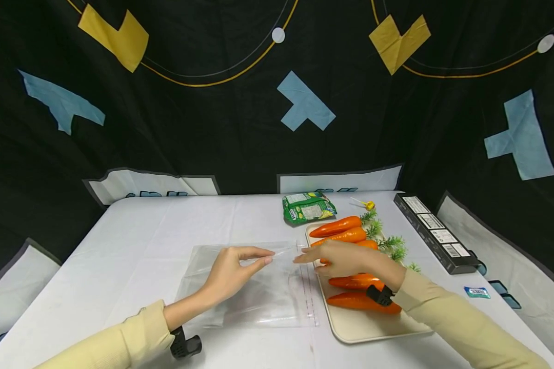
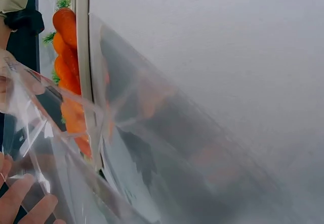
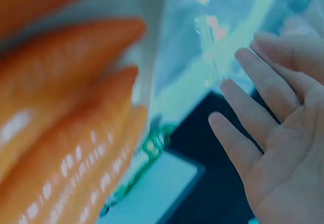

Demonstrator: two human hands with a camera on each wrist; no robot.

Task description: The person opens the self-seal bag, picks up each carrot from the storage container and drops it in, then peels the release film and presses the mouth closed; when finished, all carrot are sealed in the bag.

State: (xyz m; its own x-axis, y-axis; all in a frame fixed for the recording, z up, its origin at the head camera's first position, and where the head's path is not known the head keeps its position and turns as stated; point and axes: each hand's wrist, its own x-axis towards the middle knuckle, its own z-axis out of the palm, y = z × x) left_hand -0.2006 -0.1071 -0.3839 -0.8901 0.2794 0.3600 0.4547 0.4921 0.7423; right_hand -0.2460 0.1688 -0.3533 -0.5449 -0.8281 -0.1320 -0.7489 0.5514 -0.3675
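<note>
Bag [image 1: 258, 292]: clear, flat on table [image 1: 134, 241], empty. Left hand [image 1: 231, 274] pinches its mouth; right hand [image 1: 346, 259], fingers straight, touches the edge. Carrots [image 1: 346, 230] all remain on tray [image 1: 374, 330].

Blurred at close range in the right wrist view: glossy orange plastic carrots [image 3: 66, 133]. Partly hidden behind the right hand [image 1: 346, 258]: middle carrots on the cream tray [image 1: 351, 333].

Bag [image 1: 254, 287] left of carrots' tray [image 1: 351, 330]

left hand [image 1: 233, 271] pinching, thumb against forefinger; right hand [image 1: 346, 258] flat, fingers [image 3: 263, 95] straight; both forearms angled inward
</note>
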